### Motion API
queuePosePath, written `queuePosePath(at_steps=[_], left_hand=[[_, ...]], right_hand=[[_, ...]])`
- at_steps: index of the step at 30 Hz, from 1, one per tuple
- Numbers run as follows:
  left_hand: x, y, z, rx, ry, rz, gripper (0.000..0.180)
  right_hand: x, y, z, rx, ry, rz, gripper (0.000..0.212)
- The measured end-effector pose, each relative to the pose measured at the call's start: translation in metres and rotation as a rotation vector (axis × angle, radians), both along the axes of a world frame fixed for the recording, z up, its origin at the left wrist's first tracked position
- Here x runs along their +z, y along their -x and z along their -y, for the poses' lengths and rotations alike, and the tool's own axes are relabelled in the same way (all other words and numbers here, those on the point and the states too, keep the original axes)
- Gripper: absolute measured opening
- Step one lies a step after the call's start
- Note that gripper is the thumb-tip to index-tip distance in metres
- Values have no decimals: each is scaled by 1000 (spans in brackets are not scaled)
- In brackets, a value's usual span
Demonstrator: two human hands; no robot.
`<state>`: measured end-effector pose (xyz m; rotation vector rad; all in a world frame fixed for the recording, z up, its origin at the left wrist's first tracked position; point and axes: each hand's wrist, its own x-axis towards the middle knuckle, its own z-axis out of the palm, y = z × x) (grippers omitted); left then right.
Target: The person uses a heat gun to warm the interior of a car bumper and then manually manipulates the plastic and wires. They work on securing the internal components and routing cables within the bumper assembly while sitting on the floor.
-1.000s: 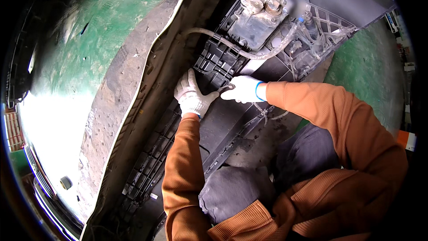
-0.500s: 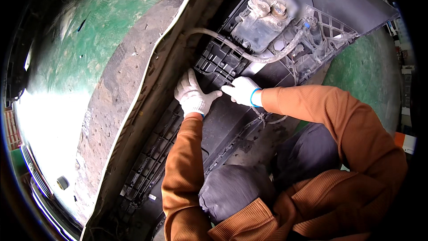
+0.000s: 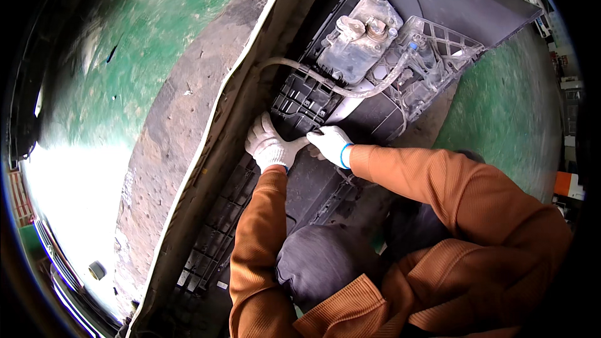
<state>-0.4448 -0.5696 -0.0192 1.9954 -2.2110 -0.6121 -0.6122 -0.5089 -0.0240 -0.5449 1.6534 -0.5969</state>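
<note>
A large black plastic car-body part [image 3: 313,181] lies in front of my knees, with a ribbed black section [image 3: 303,101] just beyond my hands. My left hand [image 3: 269,144], in a white knit glove, rests on it with fingers stretched out and thumb spread toward the right. Close to that thumb tip is my right hand [image 3: 330,144], gloved in white with a blue cuff. Its fingers are bent and closed against the part's surface; what they pinch, if anything, is hidden. A dirty pale hose [image 3: 360,92] curves across beyond both hands.
Along the left runs a long pale-edged shell [image 3: 210,131]. Farther off sit a dusty grey box-shaped unit [image 3: 363,40] and a lattice bracket [image 3: 432,56]. A grey stained mat [image 3: 181,106] lies on the green floor [image 3: 156,25]. A small dark ring [image 3: 97,270] is at lower left.
The view has shifted slightly, so the part and unit appear farther left and lower. My right hand has come down a little, its fingers more curled. My left hand stays nearly in place.
</note>
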Motion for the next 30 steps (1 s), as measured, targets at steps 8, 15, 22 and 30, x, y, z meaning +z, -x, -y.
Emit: queuePosePath(at_steps=[8, 15, 22, 30], left_hand=[[0, 0, 3, -4, 4, 28, 136], [1, 6, -3, -22, 53, 72, 135], [-17, 9, -6, 42, 68, 84, 134], [-11, 5, 0, 3, -49, 68, 142]], right_hand=[[6, 7, 10, -24, -76, 152, 37], [-4, 4, 2, -139, -38, 199, 45], [9, -8, 8, -41, -42, 81, 37], [18, 63, 3, 463, -93, 114, 35]])
